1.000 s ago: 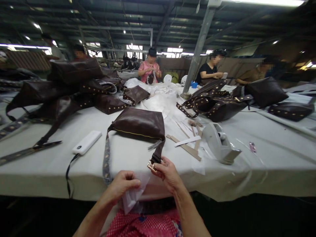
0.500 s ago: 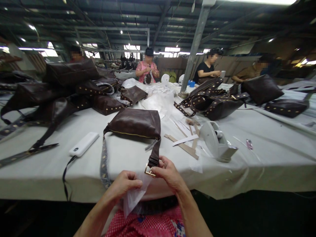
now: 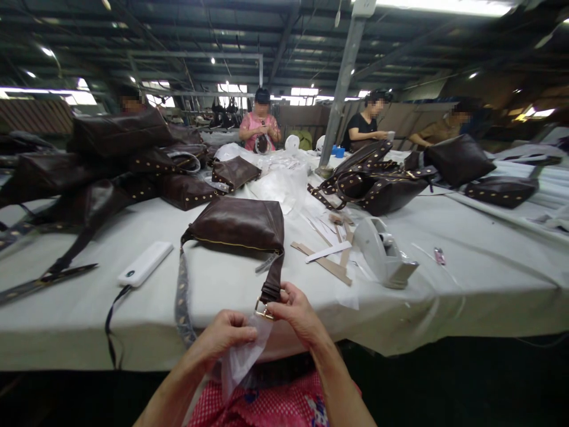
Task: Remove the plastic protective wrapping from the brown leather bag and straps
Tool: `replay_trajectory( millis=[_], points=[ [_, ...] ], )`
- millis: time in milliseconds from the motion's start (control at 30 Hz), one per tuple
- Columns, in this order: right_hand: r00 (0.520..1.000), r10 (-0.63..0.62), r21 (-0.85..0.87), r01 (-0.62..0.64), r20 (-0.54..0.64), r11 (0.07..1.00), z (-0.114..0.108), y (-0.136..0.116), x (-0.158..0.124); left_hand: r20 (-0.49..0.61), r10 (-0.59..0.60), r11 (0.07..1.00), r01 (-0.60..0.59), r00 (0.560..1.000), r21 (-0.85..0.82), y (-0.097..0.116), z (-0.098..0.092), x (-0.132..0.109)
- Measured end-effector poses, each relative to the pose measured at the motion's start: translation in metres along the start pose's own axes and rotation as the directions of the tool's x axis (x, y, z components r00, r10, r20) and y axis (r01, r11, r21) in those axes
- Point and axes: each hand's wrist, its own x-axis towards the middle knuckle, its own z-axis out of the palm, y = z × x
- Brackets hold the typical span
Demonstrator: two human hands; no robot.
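Note:
A dark brown leather handbag [image 3: 237, 222] lies on the table in front of me, its gold zip facing my side. From its right end a short strap [image 3: 275, 270] runs to a gold buckle [image 3: 264, 310] near the table edge. My right hand [image 3: 296, 311] pinches the buckle and strap end between thumb and fingers. Just left of it, my left hand [image 3: 229, 335] is closed on a thin translucent plastic sheet [image 3: 242, 362], which hangs down over my lap. A studded, plastic-wrapped strap [image 3: 183, 296] trails from the bag's left end over the edge.
Piled handbags [image 3: 120, 133] stand at the left, and more bags [image 3: 377, 184] at the right. A tape dispenser [image 3: 384, 255], card strips [image 3: 326, 258], a white power bank [image 3: 146, 264] with a cord and scissors [image 3: 57, 279] lie around. Several co-workers sit across the table.
The whole view has shifted slightly, so the table things appear further left. Both hands keep their holds; the plastic sheet now reaches up closer to the buckle.

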Motion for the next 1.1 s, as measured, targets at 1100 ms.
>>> replay_trajectory(
  millis=[1100],
  points=[
    [0.999,0.015,0.005,-0.014,-0.029,1.000,-0.0014,0.0058,0.0026,-0.029,0.087,0.983,-0.090,0.996,-0.157,-0.0055,0.0048,0.0000]
  ],
)
